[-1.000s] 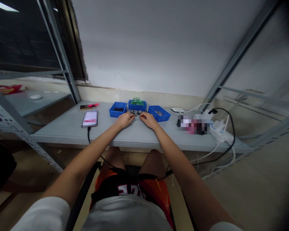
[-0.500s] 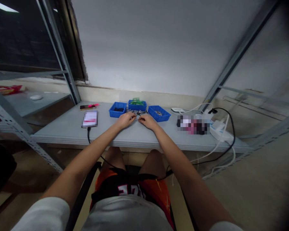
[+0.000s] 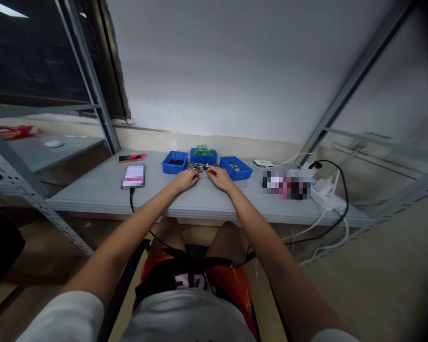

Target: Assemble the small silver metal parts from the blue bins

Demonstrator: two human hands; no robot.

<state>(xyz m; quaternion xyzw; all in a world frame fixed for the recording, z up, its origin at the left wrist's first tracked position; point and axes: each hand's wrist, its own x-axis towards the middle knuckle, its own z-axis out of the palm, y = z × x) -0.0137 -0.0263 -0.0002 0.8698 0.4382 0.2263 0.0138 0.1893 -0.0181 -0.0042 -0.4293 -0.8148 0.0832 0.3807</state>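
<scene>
My left hand (image 3: pixel 187 180) rests near the middle of the shelf table (image 3: pixel 164 202), its fingers bent and pressed together. Something thin and pale shows at its fingertips, too small to name. Just to the right, my right hand (image 3: pixel 220 178) is also closed, fingertips pinched beside the pile; whatever it holds is hidden. Behind both hands lies a pile of small shiny metal pieces (image 3: pixel 199 167). Around the pile stand a blue tray (image 3: pixel 168 169) with dark small parts, a blue tray (image 3: pixel 197 159) with green plastic packets, and a blue tray (image 3: pixel 239 175) with metal pieces.
On the left lie a phone (image 3: pixel 134 175) with a black cable and a small dark box (image 3: pixel 125 159) with a pink item. To the right are a blurred-out dark object (image 3: pixel 287 185), a white power strip (image 3: pixel 328 195) and loose cables. Metal posts flank the table.
The fingertips of my two hands have come slightly apart. My right fingertips have moved up a little toward the pile, and more of the metal pieces shows.
</scene>
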